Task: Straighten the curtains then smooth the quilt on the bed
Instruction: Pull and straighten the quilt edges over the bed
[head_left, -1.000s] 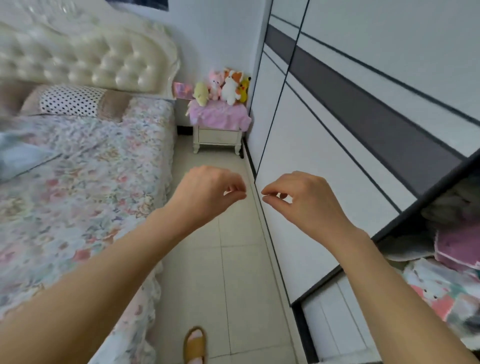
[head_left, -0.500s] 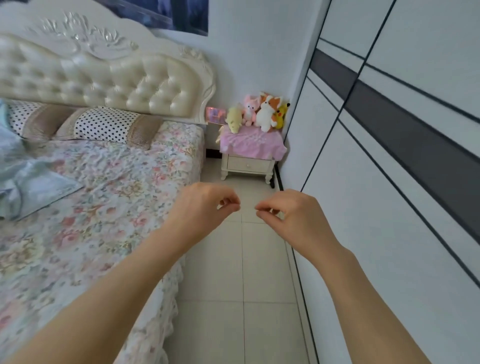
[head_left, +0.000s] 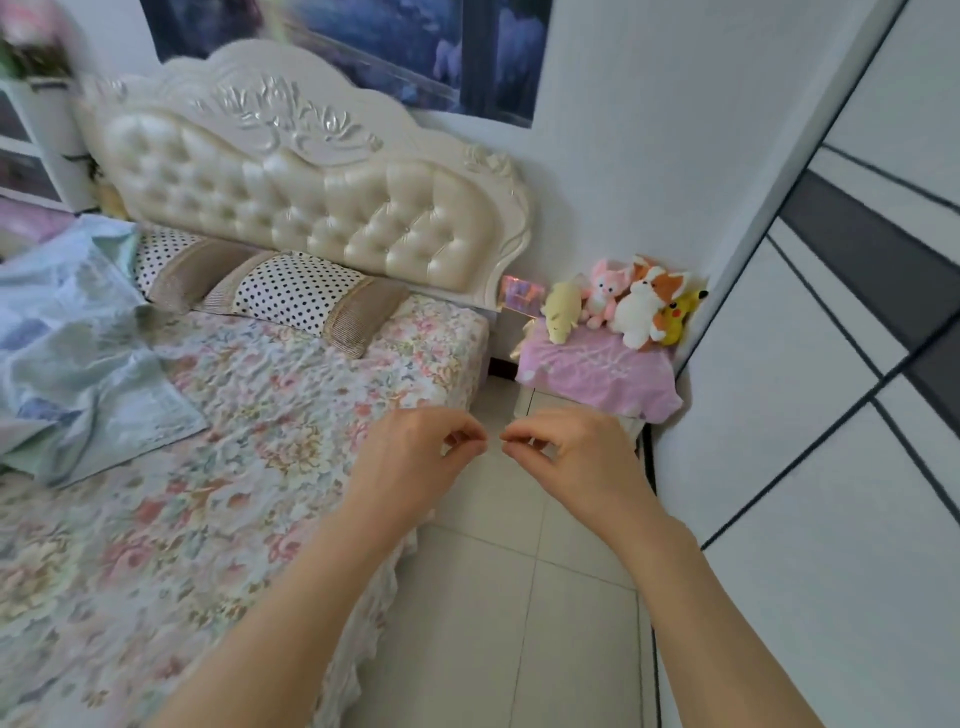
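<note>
A pale blue quilt (head_left: 67, 353) lies rumpled on the left part of the bed (head_left: 260, 447), over a floral bedspread. Two polka-dot pillows (head_left: 296, 299) lean against the cream tufted headboard (head_left: 311, 192). No curtains are in view. My left hand (head_left: 415, 457) and my right hand (head_left: 566, 457) hover side by side above the bed's right edge and the tiled floor, fingers curled and pinched, fingertips almost touching. Neither hand holds anything. Both are well to the right of the quilt.
A nightstand (head_left: 597, 379) with a pink cloth carries several plush toys (head_left: 634, 306) in the corner. A white wardrobe with grey bands (head_left: 831, 364) lines the right side. A narrow tiled aisle (head_left: 519, 597) runs between bed and wardrobe. A dark picture (head_left: 415, 47) hangs above the headboard.
The view has swung left and up, from the wardrobe toward the bed and headboard. My hands stay pinched together in front of me, holding nothing.
</note>
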